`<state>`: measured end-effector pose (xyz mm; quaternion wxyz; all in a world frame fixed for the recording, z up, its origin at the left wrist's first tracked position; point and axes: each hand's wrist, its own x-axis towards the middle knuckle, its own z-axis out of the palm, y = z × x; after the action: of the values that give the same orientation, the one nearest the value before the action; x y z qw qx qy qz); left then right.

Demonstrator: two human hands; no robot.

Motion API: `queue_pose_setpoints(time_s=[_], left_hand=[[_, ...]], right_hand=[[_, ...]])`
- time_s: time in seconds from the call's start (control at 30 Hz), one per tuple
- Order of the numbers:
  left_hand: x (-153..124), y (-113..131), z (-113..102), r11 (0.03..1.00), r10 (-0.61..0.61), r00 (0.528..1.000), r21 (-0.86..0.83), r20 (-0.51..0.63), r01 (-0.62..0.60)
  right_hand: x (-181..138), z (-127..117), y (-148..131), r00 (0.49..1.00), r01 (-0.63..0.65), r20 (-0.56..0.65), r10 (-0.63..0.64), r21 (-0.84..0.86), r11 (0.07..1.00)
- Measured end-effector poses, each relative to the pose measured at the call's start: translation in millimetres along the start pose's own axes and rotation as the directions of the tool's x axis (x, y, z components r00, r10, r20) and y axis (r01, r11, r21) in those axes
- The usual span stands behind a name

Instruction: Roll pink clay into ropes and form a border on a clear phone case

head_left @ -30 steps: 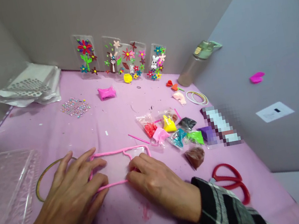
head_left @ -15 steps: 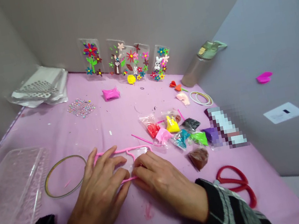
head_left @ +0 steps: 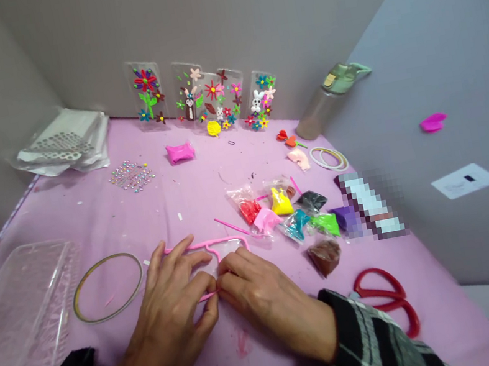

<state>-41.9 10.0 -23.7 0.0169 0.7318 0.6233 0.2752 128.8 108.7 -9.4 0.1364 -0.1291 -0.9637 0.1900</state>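
A clear panel [head_left: 228, 249] lies on the table in front of me, its edge lined with a thin pink clay strip [head_left: 230, 238]. A curved piece of the same strip crosses the panel between my hands. My left hand [head_left: 176, 308] rests over the panel's left part, outer fingers spread; its thumb and index finger pinch the strip along the near edge. Close beside it, my right hand [head_left: 269, 298] has its fingertips pressed together on the same stretch of strip. The fingers hide part of the panel and the exact contact.
Bagged clay [head_left: 326, 257] in several colours lies to the right, with red-handled scissors [head_left: 404, 300] nearer me. A tape ring [head_left: 76, 301] and clear plastic tray [head_left: 21, 311] are left. Decorated panels [head_left: 146, 96] lean at the back; a bottle [head_left: 325, 102] stands back right.
My left thumb and index finger have drawn closer together on the strip's near edge, which now looks slightly lifted. The right hand stays nearly in place.
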Motion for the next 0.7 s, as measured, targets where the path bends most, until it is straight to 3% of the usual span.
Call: queue_pose_setpoints(time_s=[0.3,0.53,0.7], left_hand=[[-2,-3,-8,0.998,-0.041,0.999,-0.053,-0.03,0.04],[-6,-6,-7,0.996,-0.028,1.0,-0.085,0.01,0.028],[-6,-4,-12,0.983,-0.049,0.999,-0.178,0.006,0.049]], right_hand=[[3,-7,-4,0.997,-0.027,0.071,0.029,-0.026,0.999],[3,-1,-3,1.0,-0.022,0.004,0.022,-0.04,0.999],[2,1,-2,1.0,-0.005,0.023,0.007,-0.065,0.998]])
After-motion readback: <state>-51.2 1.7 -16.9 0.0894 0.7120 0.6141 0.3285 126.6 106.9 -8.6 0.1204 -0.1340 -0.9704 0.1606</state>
